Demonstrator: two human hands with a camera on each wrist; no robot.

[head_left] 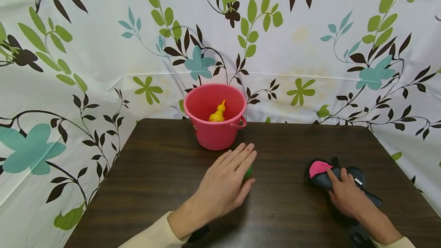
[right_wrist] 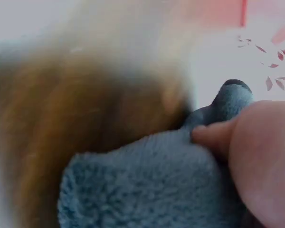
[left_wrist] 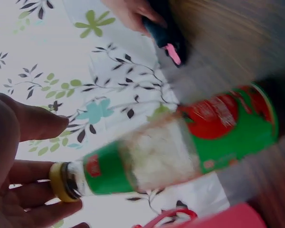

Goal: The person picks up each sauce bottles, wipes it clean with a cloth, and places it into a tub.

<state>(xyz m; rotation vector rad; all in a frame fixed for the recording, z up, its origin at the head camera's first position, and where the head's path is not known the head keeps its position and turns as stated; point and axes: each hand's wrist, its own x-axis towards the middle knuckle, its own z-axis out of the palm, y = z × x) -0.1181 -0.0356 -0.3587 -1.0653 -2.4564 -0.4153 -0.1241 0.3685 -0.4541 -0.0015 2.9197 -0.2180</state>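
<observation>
My left hand (head_left: 224,181) is held over the middle of the table with its fingers straight and the thumb apart. Behind it a bottle shows only as a bit of green in the head view. The left wrist view shows this bottle (left_wrist: 161,154) with a gold cap, a green label and a tomato picture; the fingers lie by the cap and the thumb is clear of it. On the right, my right hand (head_left: 349,198) grips a fuzzy grey-blue plush toy (head_left: 318,177) with a pink patch and dark edges. Its thumb presses into the plush (right_wrist: 147,180) in the right wrist view.
A pink bucket (head_left: 215,137) stands at the back of the dark wooden table (head_left: 155,163), beyond my left hand. Inside it is a yellow bottle (head_left: 218,115) with a pointed nozzle. A patterned cloth (head_left: 110,49) hangs behind and beside the table.
</observation>
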